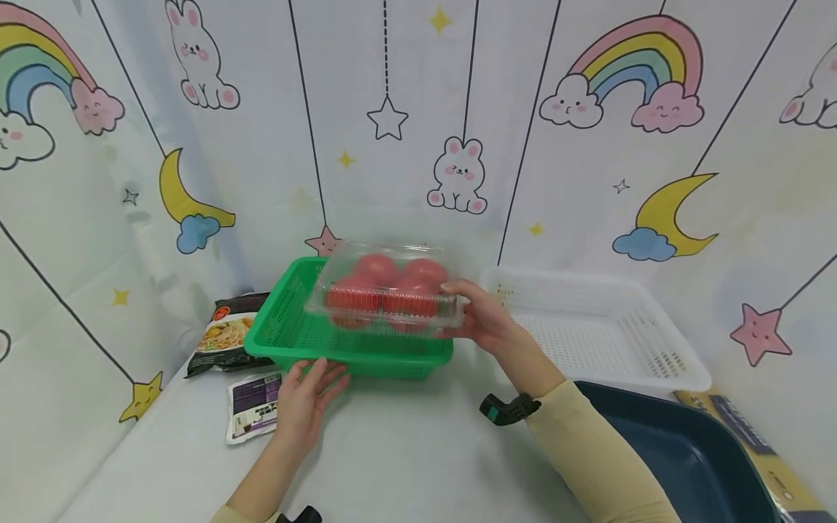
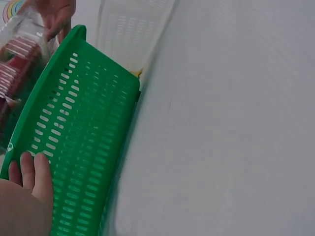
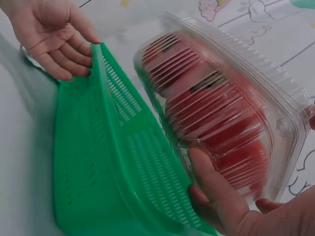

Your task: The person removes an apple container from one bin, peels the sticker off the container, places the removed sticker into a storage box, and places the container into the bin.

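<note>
My right hand (image 1: 482, 319) grips the right end of a clear plastic box of tomatoes (image 1: 392, 287), its thumb and fingers around the edge. The box hangs tilted over a green basket (image 1: 353, 361) with slotted walls. Several red tomatoes (image 3: 211, 103) show through the ribbed plastic in the right wrist view. At the basket's near side is my left hand (image 1: 307, 399), its fingers fairly straight and resting against the outer wall just below the rim. In the left wrist view these fingers (image 2: 42, 172) lie along the green slotted wall.
A white basket (image 1: 595, 327) stands to the right, with a dark blue tray (image 1: 680, 450) in front of it. Left of the green basket lie a black food packet (image 1: 225, 338) and a small purple-and-white pouch (image 1: 253, 407). A yellow package (image 1: 752, 443) lies at far right. A patterned curtain (image 1: 392, 181) hangs behind.
</note>
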A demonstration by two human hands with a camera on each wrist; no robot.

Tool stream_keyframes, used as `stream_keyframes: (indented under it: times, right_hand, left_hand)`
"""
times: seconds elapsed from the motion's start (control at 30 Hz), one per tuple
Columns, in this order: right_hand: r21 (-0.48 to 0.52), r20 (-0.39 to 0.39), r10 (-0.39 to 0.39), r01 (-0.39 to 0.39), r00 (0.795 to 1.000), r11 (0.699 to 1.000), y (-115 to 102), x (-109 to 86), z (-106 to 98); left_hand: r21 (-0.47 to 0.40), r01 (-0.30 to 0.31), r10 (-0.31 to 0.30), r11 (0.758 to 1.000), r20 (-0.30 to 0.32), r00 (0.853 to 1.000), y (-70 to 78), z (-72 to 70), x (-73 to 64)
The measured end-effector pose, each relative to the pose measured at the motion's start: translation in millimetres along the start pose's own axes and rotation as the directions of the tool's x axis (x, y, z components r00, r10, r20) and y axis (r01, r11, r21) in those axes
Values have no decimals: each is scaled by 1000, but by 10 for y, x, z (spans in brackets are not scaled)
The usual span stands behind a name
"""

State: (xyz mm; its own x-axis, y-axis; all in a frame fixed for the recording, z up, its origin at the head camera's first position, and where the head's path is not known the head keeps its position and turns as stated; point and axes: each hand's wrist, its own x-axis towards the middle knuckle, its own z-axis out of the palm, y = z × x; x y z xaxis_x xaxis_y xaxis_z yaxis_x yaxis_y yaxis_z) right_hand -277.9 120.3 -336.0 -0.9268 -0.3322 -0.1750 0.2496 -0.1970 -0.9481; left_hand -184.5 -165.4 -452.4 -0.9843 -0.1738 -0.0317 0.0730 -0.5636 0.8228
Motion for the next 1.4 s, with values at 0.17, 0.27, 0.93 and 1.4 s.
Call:
stream_keyframes:
  times: [0.17, 0.27, 0.93, 1.4]
  right_hand:
    - [-5, -6, 30, -30, 1000, 1000, 41, 152, 58]
    - [-20, -10, 42, -42, 999, 999, 65, 236, 75]
    - [-59, -103, 85, -91, 991, 994, 189, 613, 416]
    - [-67, -181, 91, -105, 979, 992, 377, 781, 505]
  left_hand:
    - [-27, 23, -26, 999, -123, 992, 12, 142, 42]
    - [-23, 21, -24, 1000, -165, 986, 3, 211, 66]
    - [-112, -16, -1, 994, -153, 988, -29, 212, 136]
    - [-108, -21, 4, 994, -153, 988, -20, 190, 142]
